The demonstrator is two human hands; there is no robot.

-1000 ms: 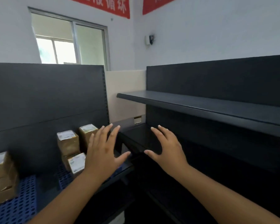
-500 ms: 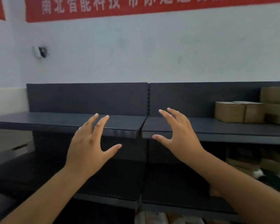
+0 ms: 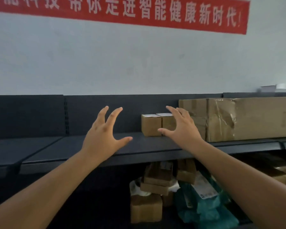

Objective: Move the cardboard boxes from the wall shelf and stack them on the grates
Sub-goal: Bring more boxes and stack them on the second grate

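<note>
Two small cardboard boxes (image 3: 151,124) stand side by side on the dark wall shelf (image 3: 73,149), against its back panel. My right hand (image 3: 180,129) is spread open in front of the right-hand small box, partly hiding it; contact cannot be judged. My left hand (image 3: 104,136) hovers open over the bare shelf, left of the boxes, holding nothing. No grates are in view.
A large taped cardboard carton (image 3: 248,118) fills the shelf right of the small boxes. Under the shelf lie several more cardboard boxes (image 3: 145,207) and teal plastic-wrapped parcels (image 3: 210,205). A red banner (image 3: 122,10) hangs on the white wall.
The view has swung right from the blue grates with boxes to the wall shelf. Both open hands have come up to the two small boxes, the right hand reaching them.
</note>
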